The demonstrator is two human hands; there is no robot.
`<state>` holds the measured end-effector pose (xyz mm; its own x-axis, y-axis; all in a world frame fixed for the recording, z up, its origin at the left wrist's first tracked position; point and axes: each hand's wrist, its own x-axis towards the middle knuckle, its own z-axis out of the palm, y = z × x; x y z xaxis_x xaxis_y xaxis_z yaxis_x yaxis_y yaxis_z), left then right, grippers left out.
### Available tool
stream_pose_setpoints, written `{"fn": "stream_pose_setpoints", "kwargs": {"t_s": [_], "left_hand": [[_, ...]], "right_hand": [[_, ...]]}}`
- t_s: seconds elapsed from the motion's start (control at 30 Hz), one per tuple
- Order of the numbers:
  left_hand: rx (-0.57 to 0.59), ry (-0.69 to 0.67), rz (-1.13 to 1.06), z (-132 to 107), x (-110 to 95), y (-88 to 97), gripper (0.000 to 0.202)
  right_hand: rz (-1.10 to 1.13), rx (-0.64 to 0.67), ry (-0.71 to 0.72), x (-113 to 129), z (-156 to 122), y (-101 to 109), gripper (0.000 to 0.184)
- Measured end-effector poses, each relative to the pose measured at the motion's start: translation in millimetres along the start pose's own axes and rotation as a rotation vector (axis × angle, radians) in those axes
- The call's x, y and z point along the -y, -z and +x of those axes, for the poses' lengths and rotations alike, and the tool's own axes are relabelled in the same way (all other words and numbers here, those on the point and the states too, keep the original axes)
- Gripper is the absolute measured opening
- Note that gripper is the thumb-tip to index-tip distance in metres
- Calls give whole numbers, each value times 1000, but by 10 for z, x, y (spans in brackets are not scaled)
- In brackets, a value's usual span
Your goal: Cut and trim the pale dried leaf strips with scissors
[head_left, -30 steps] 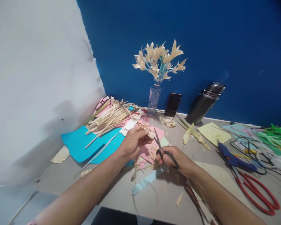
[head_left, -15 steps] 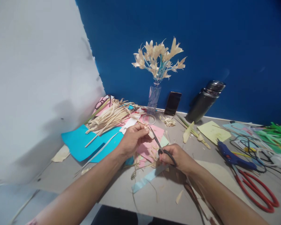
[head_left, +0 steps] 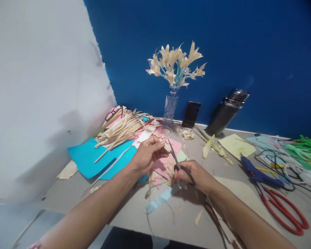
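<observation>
My left hand (head_left: 149, 154) pinches a small pale piece of dried husk (head_left: 167, 147) between thumb and fingers, above a pink paper sheet (head_left: 162, 169). Fingers of my right hand (head_left: 193, 174) are through the black handles of a small pair of scissors (head_left: 175, 157). The blades point up and away, beside the husk piece; whether they touch it I cannot tell. Bits of cut husk litter the pink sheet beneath both hands. Behind them, a clear bottle (head_left: 170, 110) holds pale husk flowers (head_left: 175, 64) on light blue stems.
A bundle of dried husk strips (head_left: 124, 129) lies on blue paper (head_left: 86, 155) at the left. A phone (head_left: 191, 114) and a dark flask (head_left: 226, 112) lean at the wall. At right are a blue glue gun (head_left: 259, 173), red-handled scissors (head_left: 285, 211) and cords.
The scissors and my right hand have shifted slightly left. My left hand stays almost still with the husk piece in its pinch.
</observation>
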<state>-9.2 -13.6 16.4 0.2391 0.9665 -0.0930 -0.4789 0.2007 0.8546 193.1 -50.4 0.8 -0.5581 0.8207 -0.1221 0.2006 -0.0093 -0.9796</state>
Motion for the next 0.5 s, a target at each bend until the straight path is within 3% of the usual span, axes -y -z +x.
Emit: {"fn": "stream_pose_setpoints", "kwargs": {"t_s": [0.5], "left_hand": [[1,-15,22,-15,-39,-14,25]], "right_hand": [[15,-47,-77,14,6,3,36]]}}
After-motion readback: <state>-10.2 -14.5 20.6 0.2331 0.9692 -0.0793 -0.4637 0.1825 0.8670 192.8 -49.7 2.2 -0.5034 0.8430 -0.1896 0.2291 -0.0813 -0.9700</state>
